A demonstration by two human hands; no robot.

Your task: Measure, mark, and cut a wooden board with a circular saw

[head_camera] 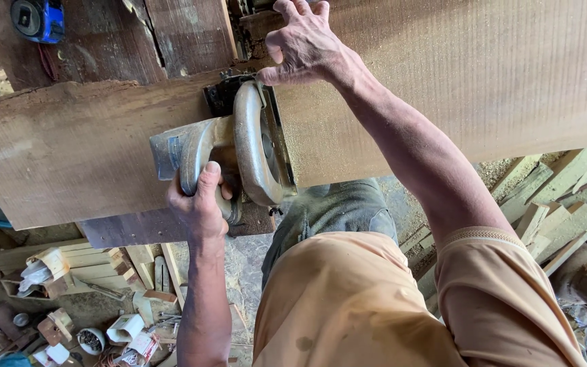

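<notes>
The wide, rough-sawn brown wooden plank (pixel 443 88) crosses the frame from the left edge to the upper right, dusted with sawdust. On it at centre sits the grey metal hand-held circular saw (pixel 239 146), its blade guard standing at the plank's near edge. The left hand (pixel 202 204) has its fingers clamped round the saw's handle; the right hand (pixel 304 44), at top centre, presses down on the plank with fingers spread, just beyond the saw. That hand lies close to the cutting line, so a kickback or a slipping plank could bring it against the blade. A blue tape measure (pixel 39 19) lies upper left.
</notes>
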